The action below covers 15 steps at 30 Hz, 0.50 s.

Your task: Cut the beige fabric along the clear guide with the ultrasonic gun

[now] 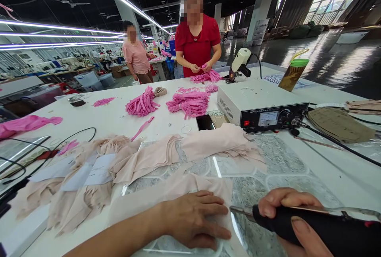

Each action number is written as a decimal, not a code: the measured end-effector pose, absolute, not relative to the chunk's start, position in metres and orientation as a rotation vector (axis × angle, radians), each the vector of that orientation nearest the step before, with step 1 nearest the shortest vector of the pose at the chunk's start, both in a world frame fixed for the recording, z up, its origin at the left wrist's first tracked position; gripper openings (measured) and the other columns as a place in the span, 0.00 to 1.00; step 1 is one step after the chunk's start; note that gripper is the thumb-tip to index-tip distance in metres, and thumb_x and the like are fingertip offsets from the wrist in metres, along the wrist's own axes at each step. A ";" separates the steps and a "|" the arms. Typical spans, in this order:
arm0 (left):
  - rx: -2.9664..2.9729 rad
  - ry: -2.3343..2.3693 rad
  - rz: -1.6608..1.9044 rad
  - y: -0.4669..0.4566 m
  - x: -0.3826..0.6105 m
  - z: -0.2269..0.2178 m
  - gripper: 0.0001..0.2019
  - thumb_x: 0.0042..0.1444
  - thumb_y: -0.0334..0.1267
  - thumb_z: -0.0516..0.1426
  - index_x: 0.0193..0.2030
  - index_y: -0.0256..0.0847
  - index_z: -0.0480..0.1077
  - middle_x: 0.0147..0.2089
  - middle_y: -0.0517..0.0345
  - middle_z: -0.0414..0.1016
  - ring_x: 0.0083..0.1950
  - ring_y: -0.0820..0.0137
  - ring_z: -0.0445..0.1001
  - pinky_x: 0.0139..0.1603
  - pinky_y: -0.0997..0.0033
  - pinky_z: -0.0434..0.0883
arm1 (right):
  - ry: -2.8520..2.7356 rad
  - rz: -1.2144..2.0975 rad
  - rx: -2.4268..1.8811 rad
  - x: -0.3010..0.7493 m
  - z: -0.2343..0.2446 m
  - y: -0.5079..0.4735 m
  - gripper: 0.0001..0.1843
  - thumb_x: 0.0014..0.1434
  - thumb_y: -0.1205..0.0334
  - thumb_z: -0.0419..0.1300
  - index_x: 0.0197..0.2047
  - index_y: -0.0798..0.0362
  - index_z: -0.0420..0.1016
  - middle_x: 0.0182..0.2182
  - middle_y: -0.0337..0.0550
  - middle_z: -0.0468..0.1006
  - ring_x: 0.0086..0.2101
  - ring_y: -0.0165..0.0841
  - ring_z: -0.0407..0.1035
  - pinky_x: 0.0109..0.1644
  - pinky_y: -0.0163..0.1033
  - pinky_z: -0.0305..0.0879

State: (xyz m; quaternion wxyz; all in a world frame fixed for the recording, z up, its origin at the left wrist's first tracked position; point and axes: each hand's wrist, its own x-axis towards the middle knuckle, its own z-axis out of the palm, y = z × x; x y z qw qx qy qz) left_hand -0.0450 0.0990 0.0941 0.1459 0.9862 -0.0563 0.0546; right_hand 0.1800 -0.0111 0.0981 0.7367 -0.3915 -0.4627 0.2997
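My left hand (195,219) lies flat, fingers spread, on a pale pink fabric piece (166,197) at the near edge of the glass-topped work surface (276,161). My right hand (293,219) grips a black-handled cutting tool (321,229); its metal tip (238,210) points left and almost meets my left fingertips. More pale pink fabric pieces (214,140) are heaped just beyond, some with white paper slips (98,169) on top.
A white control box (262,106) with a dial stands at right, a phone (205,122) beside it. Pink strap bundles (189,104) lie mid-table. A person in red (196,42) sorts straps across the table; another person (137,56) stands behind. Black cables (342,145) cross the right side.
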 end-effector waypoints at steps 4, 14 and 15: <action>2.858 -0.173 0.150 0.098 -0.045 0.095 0.16 0.68 0.48 0.53 0.55 0.43 0.74 0.60 0.50 0.68 0.65 0.59 0.63 0.66 0.61 0.60 | -0.978 0.625 -0.882 0.175 0.105 -0.008 0.03 0.61 0.57 0.59 0.36 0.45 0.71 0.29 0.40 0.72 0.25 0.32 0.69 0.29 0.41 0.73; 2.888 -0.202 0.098 0.098 -0.046 0.101 0.16 0.70 0.46 0.50 0.56 0.42 0.71 0.62 0.57 0.68 0.67 0.58 0.61 0.69 0.60 0.56 | -0.930 0.760 -0.789 0.188 0.097 -0.036 0.07 0.61 0.52 0.57 0.38 0.44 0.71 0.26 0.39 0.69 0.21 0.32 0.67 0.22 0.40 0.71; 2.886 -0.199 0.093 0.098 -0.046 0.101 0.16 0.70 0.46 0.50 0.56 0.42 0.70 0.62 0.57 0.69 0.67 0.58 0.61 0.69 0.60 0.56 | -0.941 0.806 -0.787 0.188 0.094 -0.041 0.07 0.61 0.51 0.56 0.37 0.43 0.71 0.26 0.38 0.69 0.19 0.32 0.66 0.20 0.40 0.69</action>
